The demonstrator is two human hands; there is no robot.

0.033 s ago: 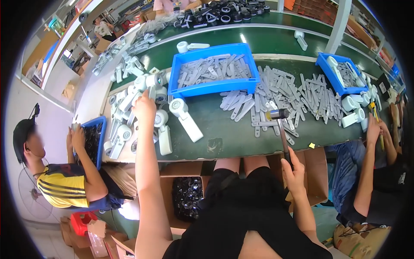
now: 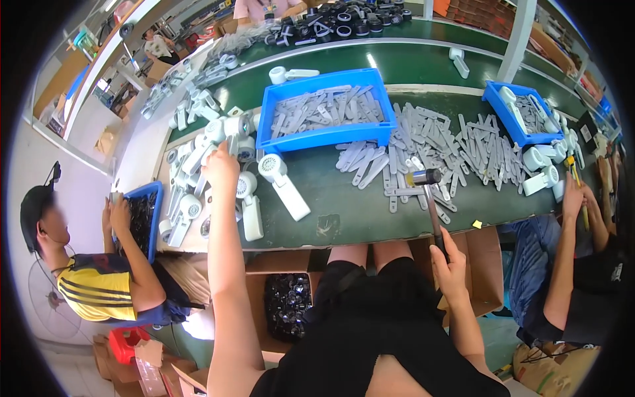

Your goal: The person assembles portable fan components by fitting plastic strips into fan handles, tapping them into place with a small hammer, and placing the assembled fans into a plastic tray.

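Observation:
My right hand (image 2: 450, 268) is wrapped round the handle of a mallet (image 2: 433, 208). Its short head, black at one end and yellowish at the other, hovers over loose grey strips (image 2: 426, 142) on the green bench. Stretched far forward, my left hand (image 2: 221, 165) reaches into a heap of pale handheld fan bodies (image 2: 198, 155). Its fingers are closed on one fan body there, partly hidden by the hand. Beside that hand, a fan body (image 2: 284, 187) with a round grille and a straight handle lies on the bench.
A blue tray (image 2: 324, 139) of grey strips stands mid-bench; a smaller blue tray (image 2: 526, 139) is at the right. Co-workers sit on both sides, the left one by a blue bin (image 2: 157, 218) of dark parts. Below the bench is a cardboard box (image 2: 278, 261) of shiny dark pieces.

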